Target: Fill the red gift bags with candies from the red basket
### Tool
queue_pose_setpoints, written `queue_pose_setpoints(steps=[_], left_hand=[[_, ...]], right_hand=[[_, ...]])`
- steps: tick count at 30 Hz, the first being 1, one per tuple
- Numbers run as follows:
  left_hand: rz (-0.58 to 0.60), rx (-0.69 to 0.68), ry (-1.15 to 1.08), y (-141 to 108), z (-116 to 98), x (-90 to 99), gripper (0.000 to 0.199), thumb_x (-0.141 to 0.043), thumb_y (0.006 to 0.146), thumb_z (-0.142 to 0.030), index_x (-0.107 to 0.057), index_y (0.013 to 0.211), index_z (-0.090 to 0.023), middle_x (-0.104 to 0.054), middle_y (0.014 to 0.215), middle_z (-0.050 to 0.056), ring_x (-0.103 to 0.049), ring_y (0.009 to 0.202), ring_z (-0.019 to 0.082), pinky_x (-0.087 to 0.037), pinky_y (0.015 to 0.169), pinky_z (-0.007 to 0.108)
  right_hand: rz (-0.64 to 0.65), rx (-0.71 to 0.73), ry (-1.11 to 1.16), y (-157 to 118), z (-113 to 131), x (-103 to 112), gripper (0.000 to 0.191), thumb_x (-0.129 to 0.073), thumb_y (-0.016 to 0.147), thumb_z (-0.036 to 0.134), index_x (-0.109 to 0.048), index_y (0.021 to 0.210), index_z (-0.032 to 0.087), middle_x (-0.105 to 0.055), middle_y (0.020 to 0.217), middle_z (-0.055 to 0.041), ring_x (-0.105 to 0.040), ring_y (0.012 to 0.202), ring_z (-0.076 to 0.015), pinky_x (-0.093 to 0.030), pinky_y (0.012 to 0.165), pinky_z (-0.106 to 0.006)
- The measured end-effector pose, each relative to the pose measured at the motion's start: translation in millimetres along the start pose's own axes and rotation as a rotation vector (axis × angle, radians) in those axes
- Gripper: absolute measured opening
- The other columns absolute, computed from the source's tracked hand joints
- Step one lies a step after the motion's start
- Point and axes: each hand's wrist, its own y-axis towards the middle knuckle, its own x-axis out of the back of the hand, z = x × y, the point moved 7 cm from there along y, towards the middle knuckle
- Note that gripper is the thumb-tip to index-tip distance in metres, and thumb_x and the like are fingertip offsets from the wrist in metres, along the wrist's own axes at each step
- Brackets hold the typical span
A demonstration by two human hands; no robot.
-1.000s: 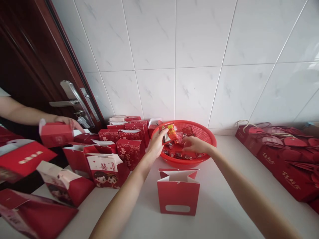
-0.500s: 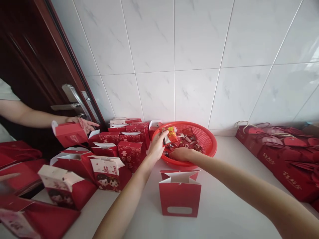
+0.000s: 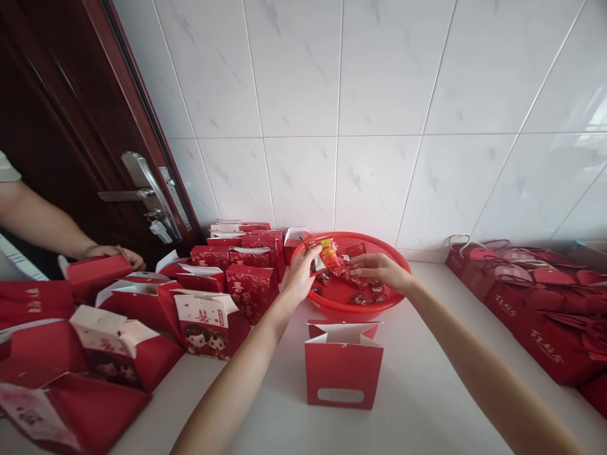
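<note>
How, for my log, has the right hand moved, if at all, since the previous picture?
Yes: relative to the wall, the right hand moved rightward and up.

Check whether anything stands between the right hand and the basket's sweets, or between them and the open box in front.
Nothing visible separates the right hand from the sweets. Between them and the open box stands the red basket's near rim.

White tabletop [image 3: 417,395] | red basket [image 3: 341,310] | open front box [image 3: 342,370] | left boxes [image 3: 250,292] | right boxes [image 3: 516,325]

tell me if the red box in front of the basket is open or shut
Open. The red box stands with its top edges apart, showing white inner walls; its floor is hidden.
</note>
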Motion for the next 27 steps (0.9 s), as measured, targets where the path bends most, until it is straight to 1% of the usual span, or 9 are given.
queue_pose_setpoints(steps=[4,6,9,13,17,19,22,24,27], left_hand=[[0.06,0.036,-0.046,-0.9,1.3,-3.6,0.03,-0.085,0.066,-0.043,-0.07,0.082,-0.022,-0.074,0.084,0.006,-0.071,0.091,0.029,-0.055,0.081,0.038],[0.121,0.046,-0.074,-1.6,0.6,-7.5,0.035,-0.087,0.063,-0.045,-0.072,0.083,-0.021,-0.075,0.084,0.005,-0.071,0.092,0.028,-0.054,0.084,0.037],[0.208,0.049,-0.097,-4.1,-2.0,-13.7,0.042,-0.091,0.06,-0.046,-0.075,0.087,-0.019,-0.077,0.085,0.004,-0.07,0.095,0.026,-0.052,0.088,0.035],[0.304,0.025,-0.075,-11.1,-6.9,-22.5,0.039,-0.091,0.064,-0.046,-0.077,0.088,-0.018,-0.078,0.085,0.004,-0.071,0.093,0.025,-0.051,0.09,0.035],[0.39,0.016,-0.016,-18.9,-10.6,-31.0,0.034,-0.088,0.069,-0.045,-0.078,0.086,-0.018,-0.079,0.09,0.005,-0.072,0.09,0.024,-0.052,0.088,0.035],[0.392,0.006,0.006,-21.2,-15.2,-31.8,0.034,-0.088,0.07,-0.044,-0.078,0.09,-0.019,-0.079,0.091,0.004,-0.072,0.092,0.025,-0.052,0.089,0.036],[0.362,-0.028,-0.008,-25.2,-29.0,-31.2,0.037,-0.088,0.07,-0.043,-0.077,0.096,-0.019,-0.079,0.091,0.004,-0.073,0.096,0.026,-0.053,0.091,0.037],[0.351,-0.048,-0.025,-29.6,-40.7,-31.9,0.037,-0.088,0.07,-0.043,-0.077,0.093,-0.017,-0.079,0.09,0.005,-0.073,0.097,0.028,-0.054,0.091,0.038],[0.353,-0.061,-0.01,-37.8,-56.0,-34.7,0.035,-0.087,0.071,-0.045,-0.076,0.087,-0.016,-0.079,0.086,0.006,-0.074,0.093,0.029,-0.056,0.088,0.039]], right_hand=[[-0.19,0.009,0.679,-18.1,-11.4,14.4,0.037,-0.086,0.064,0.035,-0.069,0.092,0.018,-0.07,0.087,-0.0036,-0.069,0.08,-0.0199,-0.059,0.079,-0.035],[-0.258,0.034,0.842,-25.6,-7.7,14.9,0.037,-0.09,0.059,0.034,-0.066,0.083,0.02,-0.07,0.088,-0.002,-0.07,0.084,-0.0211,-0.058,0.083,-0.037],[-0.289,0.051,0.955,-34.8,4.9,8.8,0.034,-0.091,0.062,0.033,-0.066,0.081,0.021,-0.07,0.088,-0.0013,-0.07,0.092,-0.0221,-0.056,0.088,-0.037],[-0.27,0.078,0.959,-43.6,22.6,-0.3,0.033,-0.093,0.064,0.034,-0.068,0.082,0.021,-0.071,0.095,-0.0011,-0.068,0.097,-0.0188,-0.055,0.089,-0.032],[-0.214,0.072,0.811,-52.1,38.3,-5.1,0.034,-0.091,0.067,0.036,-0.068,0.084,0.02,-0.07,0.088,-0.0018,-0.066,0.084,-0.0173,-0.056,0.076,-0.03],[-0.295,0.116,0.699,-62.2,49.4,2.6,0.032,-0.089,0.07,0.038,-0.069,0.086,0.019,-0.071,0.088,-0.0026,-0.065,0.078,-0.0161,-0.055,0.069,-0.028],[-0.457,0.263,0.567,-86.8,74.6,17.9,0.026,-0.087,0.075,0.036,-0.07,0.086,0.019,-0.071,0.089,-0.0032,-0.066,0.076,-0.0154,-0.055,0.068,-0.027],[-0.376,0.314,0.514,-99.4,92.1,14.4,0.023,-0.085,0.077,0.032,-0.072,0.09,0.019,-0.072,0.087,-0.0042,-0.067,0.074,-0.0161,-0.056,0.066,-0.027],[-0.109,0.27,0.445,-109.9,107.6,-6.5,0.026,-0.081,0.082,0.03,-0.071,0.102,0.018,-0.073,0.084,-0.0044,-0.066,0.062,-0.0152,-0.056,0.057,-0.028]])
